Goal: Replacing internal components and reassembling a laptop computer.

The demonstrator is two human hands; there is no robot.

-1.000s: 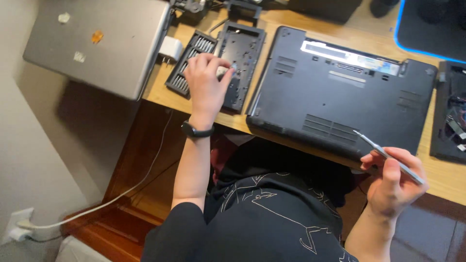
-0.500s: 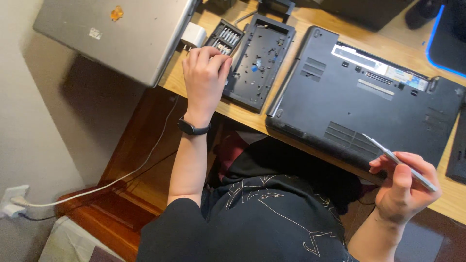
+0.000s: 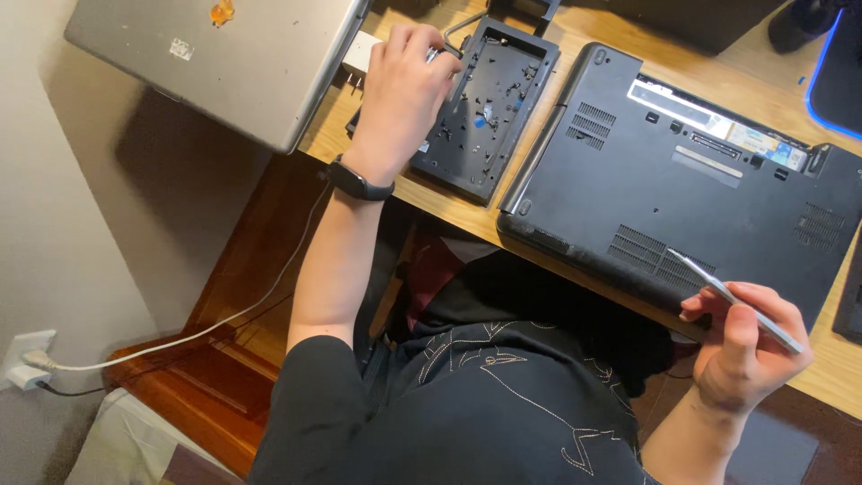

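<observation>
While the left hand point(image 3: 404, 90) is laid over the near-left corner of a black tray point(image 3: 489, 108) at the desk's point(image 3: 449, 202) left end, its fingers are curled down over something small and pale by the tray's rim; what is pinched there cannot be told, nor whether the grip is closed. A black band point(image 3: 359, 182) is worn on that wrist. Small screws and bits are scattered inside the tray, which is set tilted beside a black laptop point(image 3: 682, 193) turned bottom up. The laptop's long edge is kept close to the desk's near edge, and its left side lies just beside the tray, nearly touching it.

The right hand point(image 3: 741, 346) is held off the desk's near edge, in front of the laptop's near-right part, and a thin silver tool point(image 3: 732, 296) is grasped between thumb and fingers, its tip pointed up-left over the laptop's vent grille, close to it; contact cannot be judged.

A silver laptop point(image 3: 224, 63) is seen overhanging the desk's left end, with a white plug block point(image 3: 359, 52) just beside the left hand. A white cable point(image 3: 206, 328) is run down to a wall outlet point(image 3: 22, 359) at lower left. A blue-lit pad point(image 3: 840, 76) is seen at the far-right corner
</observation>
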